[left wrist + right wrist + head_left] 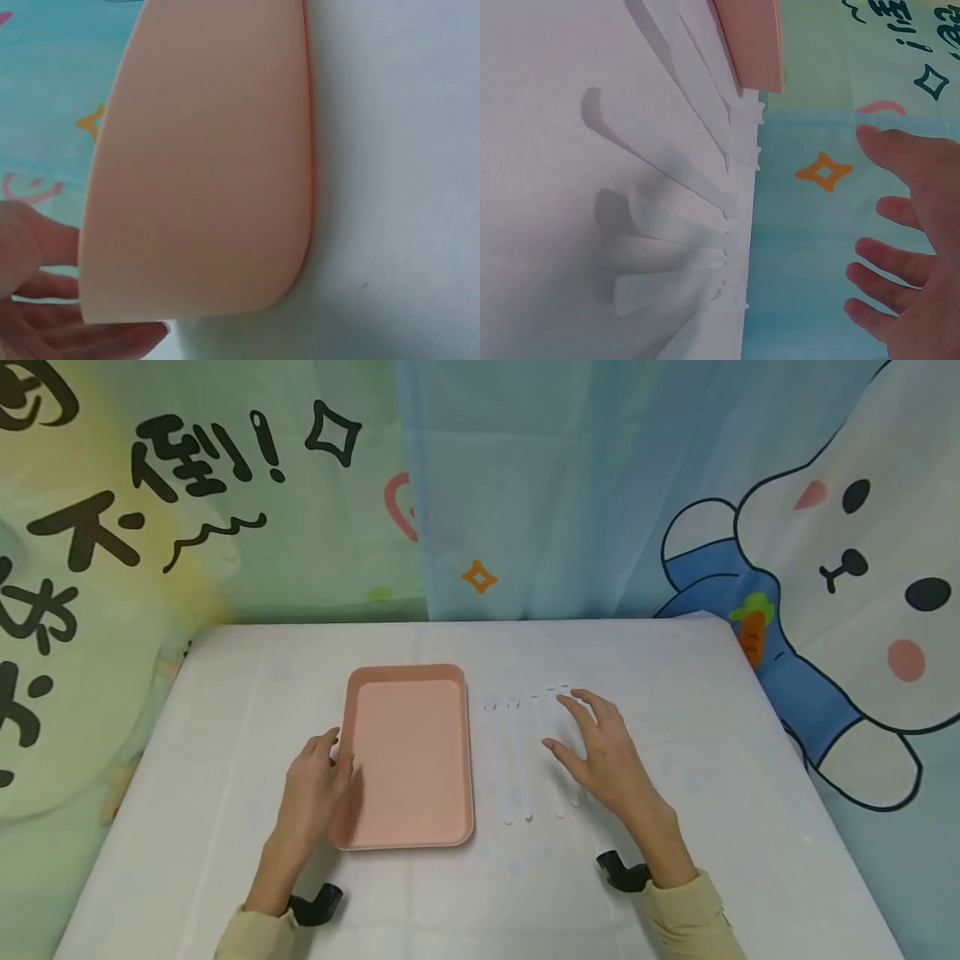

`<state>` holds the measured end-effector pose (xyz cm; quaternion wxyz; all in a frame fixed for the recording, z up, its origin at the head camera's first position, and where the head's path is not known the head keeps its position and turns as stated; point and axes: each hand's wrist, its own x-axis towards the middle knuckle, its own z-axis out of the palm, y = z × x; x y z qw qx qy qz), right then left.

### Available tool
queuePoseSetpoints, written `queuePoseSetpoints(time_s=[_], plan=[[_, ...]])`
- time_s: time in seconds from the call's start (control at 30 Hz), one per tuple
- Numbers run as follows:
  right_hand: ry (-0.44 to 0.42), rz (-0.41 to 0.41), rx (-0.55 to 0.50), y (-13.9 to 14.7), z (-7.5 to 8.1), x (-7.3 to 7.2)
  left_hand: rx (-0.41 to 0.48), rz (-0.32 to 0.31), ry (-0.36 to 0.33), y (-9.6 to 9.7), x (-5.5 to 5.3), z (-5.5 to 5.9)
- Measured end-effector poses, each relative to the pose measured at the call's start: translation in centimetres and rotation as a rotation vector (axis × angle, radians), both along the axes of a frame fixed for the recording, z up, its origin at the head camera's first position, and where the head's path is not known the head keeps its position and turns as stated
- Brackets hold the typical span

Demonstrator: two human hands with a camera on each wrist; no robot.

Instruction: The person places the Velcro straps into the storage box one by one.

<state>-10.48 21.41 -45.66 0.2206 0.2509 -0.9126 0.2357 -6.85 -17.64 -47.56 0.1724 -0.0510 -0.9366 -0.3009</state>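
Pink tray (405, 752) lies flat on the white-covered tabletop (420, 902), its long sides running away from the person, just left of a row of thin white strips (656, 157). The left hand (313, 787) is at the tray's left edge, its grip closed about the rim, thumb over the inner side and fingers outside; the left wrist view shows the near wall hiding part of those fingers. The right hand (611, 768) hovers over the right-hand end of the row, its grip loose, fingers spread and thumb well apart. The strips lie side by side, roughly parallel to the tray, and their pale surface is hard to make out against the cloth; the right wrist view shows curved near ends. Each wrist carries a black device (318, 906) below a pale yellow sleeve (693, 914). Behind the tabletop hangs a printed backdrop (540, 485) with black lettering, an orange star and a large white cartoon animal in blue.
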Motion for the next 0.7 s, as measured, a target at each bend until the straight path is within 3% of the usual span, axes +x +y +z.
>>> queuePoseSetpoints(time_s=[0.17, 0.33, 0.7], plan=[[-0.008, 0.022, 0.014, -0.3, 0.1, 0.1, 0.063, 0.074, -0.125, 0.2, 0.1, 0.1], [-0.025, 0.024, 0.012, -0.7, 0.1, 0.2, 0.114, 0.112, -0.192, 0.3, 0.0, 0.3], [-0.092, 0.068, -0.048, -1.8, -0.5, 0.0, 0.142, 0.152, -0.181, 0.4, 0.0, -0.2]])
